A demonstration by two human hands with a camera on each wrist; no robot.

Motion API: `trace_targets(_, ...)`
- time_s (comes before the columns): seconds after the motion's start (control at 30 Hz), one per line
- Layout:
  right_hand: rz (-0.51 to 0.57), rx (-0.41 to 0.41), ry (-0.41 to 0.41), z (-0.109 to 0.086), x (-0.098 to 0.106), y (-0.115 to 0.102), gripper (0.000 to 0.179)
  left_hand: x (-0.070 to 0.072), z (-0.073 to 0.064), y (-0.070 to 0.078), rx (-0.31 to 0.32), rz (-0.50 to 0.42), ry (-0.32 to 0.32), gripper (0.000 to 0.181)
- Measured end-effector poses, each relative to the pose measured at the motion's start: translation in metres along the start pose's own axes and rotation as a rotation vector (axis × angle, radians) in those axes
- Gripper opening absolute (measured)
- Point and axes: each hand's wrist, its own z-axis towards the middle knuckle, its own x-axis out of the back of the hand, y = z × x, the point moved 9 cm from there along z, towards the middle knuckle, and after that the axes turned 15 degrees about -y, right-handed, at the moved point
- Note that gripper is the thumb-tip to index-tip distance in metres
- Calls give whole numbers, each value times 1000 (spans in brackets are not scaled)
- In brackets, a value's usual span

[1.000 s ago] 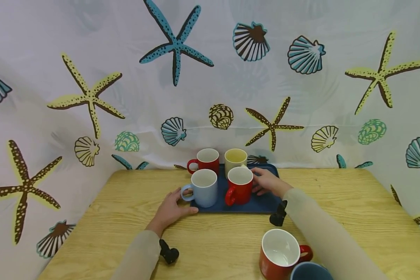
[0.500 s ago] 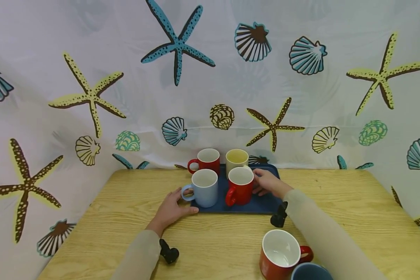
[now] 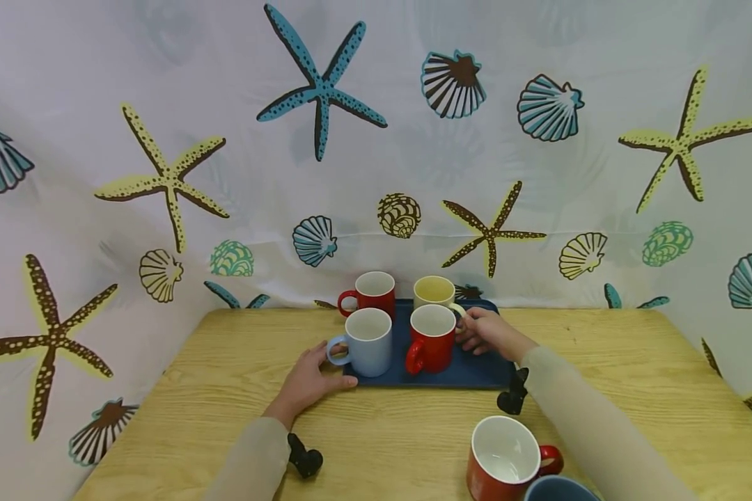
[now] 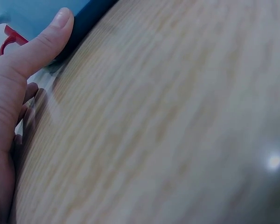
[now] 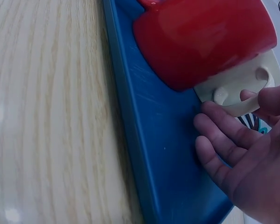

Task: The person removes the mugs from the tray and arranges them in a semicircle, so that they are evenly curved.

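Yellow covers the inside of the cream mug (image 3: 434,292), which is at the back right of the dark blue tray (image 3: 476,369). The right hand (image 3: 490,332) pinches its handle (image 5: 238,110) between the thumb and a finger, and the other fingers bend just under it, over the tray. The front red mug (image 3: 435,342) hides the cream mug's foot, so I cannot tell if it touches the tray.

The front red mug stands up straight on the tray and is white inside. Next to it on the tray is the light blue mug (image 3: 371,346), white inside too. Behind that is the back red mug (image 3: 378,291), also white inside, but its foot is hidden.

The left hand (image 3: 306,381) is spread wide, with its thumb on the tray's front left corner and its fingers near the light blue mug's handle.

Closer to the person, on the wooden table (image 3: 382,435), stands the near red mug (image 3: 504,463), white and shiny inside. Just beside it is the dark blue mug (image 3: 562,490), partly cut off from view.
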Motion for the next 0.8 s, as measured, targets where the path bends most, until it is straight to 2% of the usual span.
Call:
trace_targets(0.13, 23, 11, -13, -5, 3, 3, 23, -1, -1, 0, -9, 2, 5, 72)
trace_targets(0.3, 110, 20, -28, -11, 4, 5, 24, 0, 0, 0, -20, -4, 10, 70)
trace_targets(0.5, 161, 2, -28, -18, 4, 9, 22, -2, -1, 0, -5, 0, -3, 72)
trace_targets(0.8, 264, 16, -16, -26, 12, 15, 17, -1, 0, 1, -1, -4, -1, 72)
